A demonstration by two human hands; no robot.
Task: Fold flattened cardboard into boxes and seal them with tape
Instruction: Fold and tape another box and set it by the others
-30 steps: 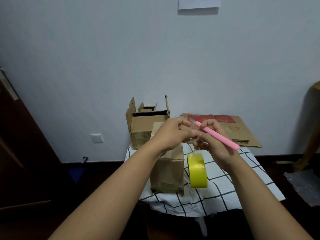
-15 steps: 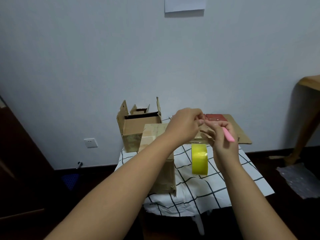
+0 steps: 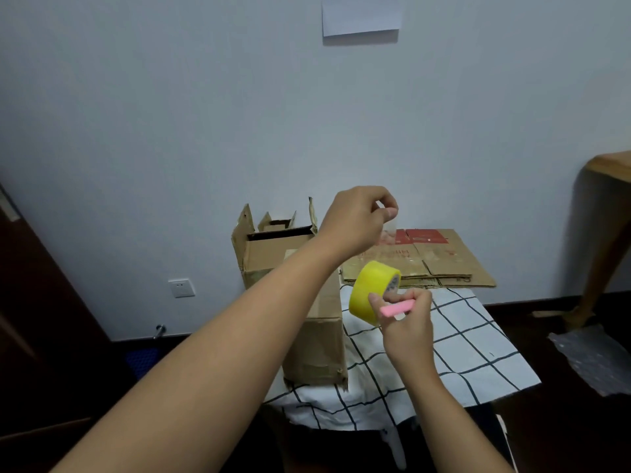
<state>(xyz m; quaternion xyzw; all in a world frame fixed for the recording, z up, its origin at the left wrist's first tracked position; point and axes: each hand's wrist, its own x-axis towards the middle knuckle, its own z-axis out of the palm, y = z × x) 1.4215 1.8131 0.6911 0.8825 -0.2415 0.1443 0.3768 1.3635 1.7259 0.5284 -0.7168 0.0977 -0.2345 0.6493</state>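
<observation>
checkered worktop [image 3: 478,353] below: right grip [image 3: 408,322] holds yellow tape roll [image 3: 370,291] and pink knife [image 3: 397,307]; left grip [image 3: 358,218] above pinches the tape's end.

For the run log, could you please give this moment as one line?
left hand: pinching clear tape strip | right hand: holding yellow tape roll and pink cutter | sealed box: on table

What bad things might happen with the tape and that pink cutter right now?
1. The right hand holds both the yellow tape roll and the pink cutter, so either might slip and drop.
2. The left hand pinches what looks like a clear tape strip in mid-air; it could curl and stick to itself.
3. The cutter lies close to the fingers; whether its blade is out cannot be told.
</observation>
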